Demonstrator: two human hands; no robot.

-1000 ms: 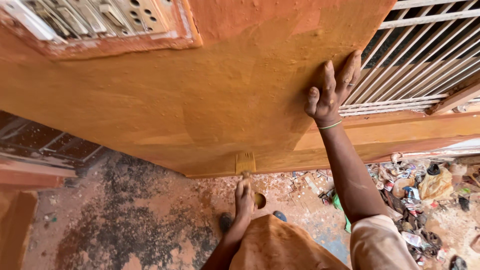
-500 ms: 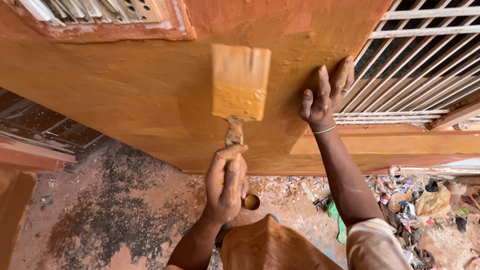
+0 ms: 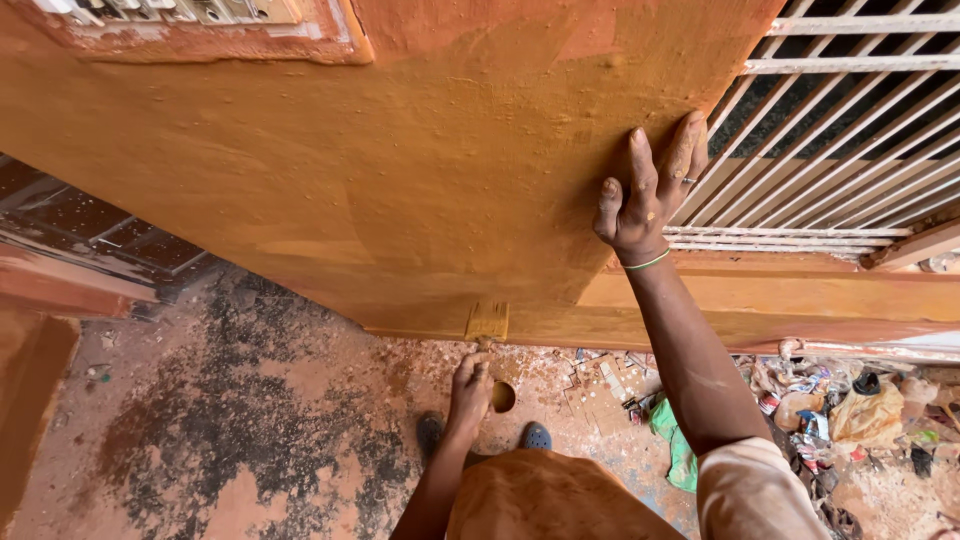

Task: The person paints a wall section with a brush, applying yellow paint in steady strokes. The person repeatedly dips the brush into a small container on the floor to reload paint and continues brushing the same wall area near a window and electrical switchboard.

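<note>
The left hand [image 3: 470, 385] is closed around a paintbrush [image 3: 487, 325], bristles up against the orange wall [image 3: 350, 180]. The right hand [image 3: 648, 195] lies open, flat on that wall.

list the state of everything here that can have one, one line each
paintbrush: held low, bristles against the bottom of the wall
left hand: closed around the brush handle
right hand: open, pressed flat on the wall edge
wall: coated in orange paint, uneven in tone
window grille: bars closed, unpainted
ground: paint-stained, with litter at the right
</note>
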